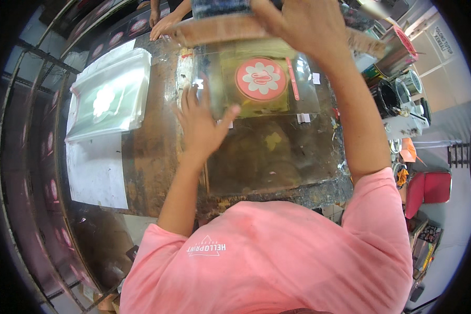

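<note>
My right hand is at the near bar of a raised wooden screen-printing frame, thumb along it; its fingertips run past the top of the picture. The frame is blurred. Below it, a clear plastic sheet lies on the table, over a yellowish patch. On it are a pink disc with a pale flower and a slim pink strip. My left hand, fingers spread, is over the sheet's left side and holds nothing; whether it touches is unclear. Small white tabs sit around the sheet.
A stack of clear plastic sheets with a white flower print lies at left on white paper. Another person's hand is at the far edge. Metal racks stand left. Paint cans and a red chair are right.
</note>
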Action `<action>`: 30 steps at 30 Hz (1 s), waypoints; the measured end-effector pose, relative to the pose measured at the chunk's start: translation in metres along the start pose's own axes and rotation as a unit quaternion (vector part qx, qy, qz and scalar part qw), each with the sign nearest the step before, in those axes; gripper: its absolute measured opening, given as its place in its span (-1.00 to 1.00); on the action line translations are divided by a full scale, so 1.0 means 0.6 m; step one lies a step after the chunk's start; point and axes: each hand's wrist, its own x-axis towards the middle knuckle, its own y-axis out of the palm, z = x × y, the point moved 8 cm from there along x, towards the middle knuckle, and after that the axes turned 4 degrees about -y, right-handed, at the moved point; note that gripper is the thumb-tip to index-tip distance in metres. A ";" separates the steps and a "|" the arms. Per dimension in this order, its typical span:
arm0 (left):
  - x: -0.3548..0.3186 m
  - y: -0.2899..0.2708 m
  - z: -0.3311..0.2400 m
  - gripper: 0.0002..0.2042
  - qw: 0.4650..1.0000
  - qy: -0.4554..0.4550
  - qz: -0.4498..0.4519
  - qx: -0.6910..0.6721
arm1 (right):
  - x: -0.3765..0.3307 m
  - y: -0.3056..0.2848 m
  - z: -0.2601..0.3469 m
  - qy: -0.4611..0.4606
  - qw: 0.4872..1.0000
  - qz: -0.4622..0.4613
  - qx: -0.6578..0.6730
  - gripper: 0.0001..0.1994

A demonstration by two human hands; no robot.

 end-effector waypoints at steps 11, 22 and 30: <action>0.066 0.013 -0.005 -0.35 0.994 0.026 -0.069 -0.084 | 0.106 -0.006 -0.063 0.021 0.999 -0.037 -0.012 -0.40; 0.122 -0.211 0.308 -0.49 0.983 -0.032 -0.177 0.046 | 0.100 -0.012 -0.056 0.089 0.996 0.018 0.025 -0.41; 0.164 -0.238 0.540 -0.32 0.960 -0.222 -0.087 0.146 | 0.092 0.011 -0.051 0.057 0.995 0.072 0.043 -0.38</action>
